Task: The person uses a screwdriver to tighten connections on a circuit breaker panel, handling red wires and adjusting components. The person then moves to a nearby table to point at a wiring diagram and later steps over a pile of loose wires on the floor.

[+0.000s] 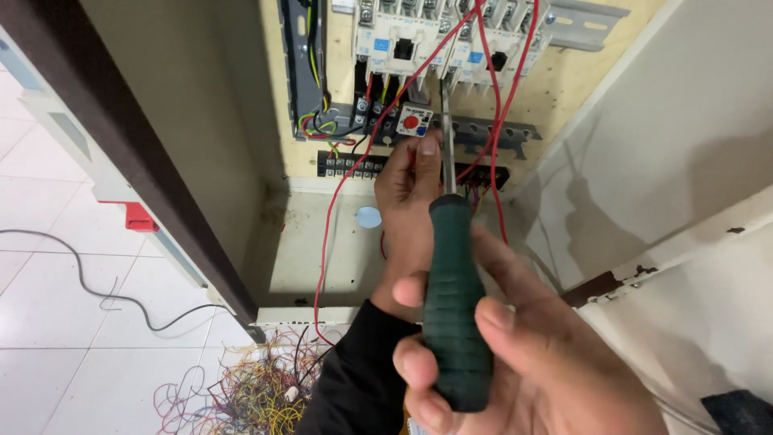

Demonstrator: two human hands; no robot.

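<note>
Standing open beyond both hands is the electrical cabinet point(555, 153), its back panel carrying white contactors point(419, 32) well above the grip, and a small overload relay point(414, 121) with a red button just above the left hand's fingertips. Red wires point(491, 97) loop down past the relay on either side of the tool. The right hand point(515, 354) sits nearest the camera, its grip wrapped tight round the dark green handle of the screwdriver point(452, 298), thumb along one side, fingers curled on the other. The shaft rises from that fist to a tip that seems to meet a terminal beside the relay, under the contactors. The left hand point(407, 217) reaches further in from a black sleeve, wrist straight; its fingers look pressed about the shaft or a wire near the tip, though I cannot tell which. A slip looks the main risk: the long shaft is steered from far back, so a sideways push could skid the tip onto the neighbouring terminal or nick a red wire. Loose coloured wire offcuts point(258, 395) lie on the floor below the grip
</note>
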